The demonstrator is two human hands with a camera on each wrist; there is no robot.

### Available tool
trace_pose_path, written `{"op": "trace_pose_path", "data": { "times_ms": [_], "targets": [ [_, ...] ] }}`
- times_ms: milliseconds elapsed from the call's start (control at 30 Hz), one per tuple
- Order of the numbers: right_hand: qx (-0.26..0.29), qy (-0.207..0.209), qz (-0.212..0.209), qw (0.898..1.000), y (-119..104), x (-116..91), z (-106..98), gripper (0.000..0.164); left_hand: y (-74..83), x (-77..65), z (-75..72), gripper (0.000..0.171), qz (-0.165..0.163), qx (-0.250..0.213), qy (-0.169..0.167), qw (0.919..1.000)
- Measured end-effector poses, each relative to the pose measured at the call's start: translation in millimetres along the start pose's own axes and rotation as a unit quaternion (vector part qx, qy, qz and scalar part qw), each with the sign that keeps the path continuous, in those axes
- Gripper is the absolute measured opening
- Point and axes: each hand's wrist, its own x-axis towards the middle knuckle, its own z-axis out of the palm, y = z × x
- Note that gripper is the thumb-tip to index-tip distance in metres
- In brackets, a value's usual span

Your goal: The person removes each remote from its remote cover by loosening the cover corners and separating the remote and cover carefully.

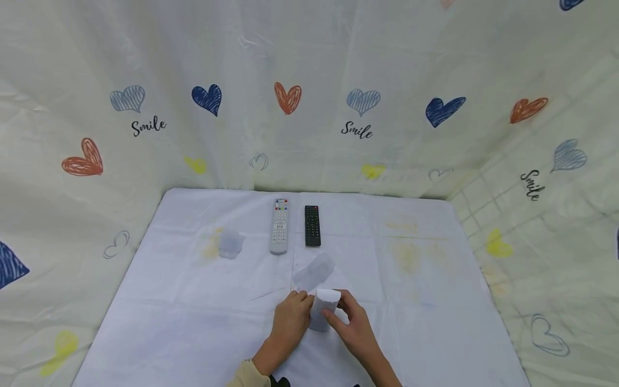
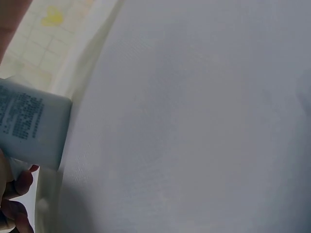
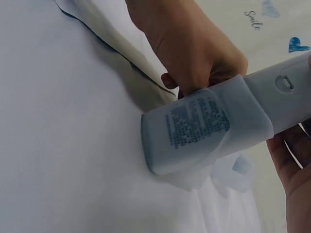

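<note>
A white remote control [image 3: 286,92] stands tilted on end between my hands in the head view. Around its lower part is a loose translucent sleeve [image 3: 243,121], through which printed text shows. My right hand [image 1: 356,326] holds the remote, thumb on the near face and fingers behind its right side. On the left side, my left hand [image 1: 292,318] has curled fingers pinching at the sleeve's edge; its fingertips are partly hidden. In the left wrist view only the text-bearing end of the remote [image 2: 34,124] appears, at the left edge.
A light grey remote [image 1: 279,228] and a black remote [image 1: 312,226] lie farther back on the white-covered table [image 1: 159,328]. One translucent grey piece [image 1: 314,272] lies just beyond my hands, another translucent grey piece [image 1: 231,243] to the left. A heart-printed curtain [image 1: 309,156] borders the table.
</note>
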Motion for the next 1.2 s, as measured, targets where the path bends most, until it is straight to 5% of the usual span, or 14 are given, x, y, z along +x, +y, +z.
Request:
{"op": "trace_pose_path", "data": {
  "times_ms": [333, 433, 533, 600, 633, 700, 833, 933, 1033, 1200],
  "targets": [
    [0.003, 0.012, -0.001, 1.000, -3, -2, 0, 0.035, 1.1, -2.3, 4.7, 0.025, 0.012, 0.013, 0.005, 0.9998],
    [-0.010, 0.011, -0.010, 1.000, -2, -3, -1, 0.034, 2.7, -5.7, 6.5, 0.020, -0.020, 0.002, -0.011, 0.9997],
    [-0.021, 0.016, -0.017, 0.999, -5, -3, -3, 0.033, 2.8, -6.7, 6.3, 0.008, -0.083, -0.071, -0.058, 0.9924],
    [-0.022, 0.030, -0.014, 0.999, -8, 0, -6, 0.034, 1.7, -4.0, 3.8, 0.011, -0.132, -0.161, -0.101, 0.9728],
    [-0.015, 0.040, -0.010, 0.999, -10, 2, -9, 0.034, 1.0, -1.4, 1.4, 0.016, -0.155, -0.215, -0.122, 0.9565],
    [0.006, 0.063, 0.005, 0.998, -15, 7, -16, 0.036, 0.0, 5.1, -5.3, 0.029, -0.197, -0.314, -0.161, 0.9146],
    [0.065, 0.107, 0.028, 0.992, -24, 20, -30, 0.036, -1.5, 16.7, -20.9, 0.041, -0.263, -0.473, -0.215, 0.8128],
    [0.103, 0.138, 0.044, 0.984, -31, 32, -40, 0.036, 0.3, 22.7, -29.6, 0.041, -0.283, -0.541, -0.236, 0.7561],
    [0.138, 0.159, 0.055, 0.976, -37, 42, -48, 0.037, 3.2, 27.4, -38.7, 0.043, -0.280, -0.565, -0.245, 0.7363],
    [0.182, 0.176, 0.050, 0.966, -42, 56, -56, 0.038, 8.2, 33.1, -54.4, 0.036, -0.245, -0.576, -0.240, 0.7419]
  ]
}}
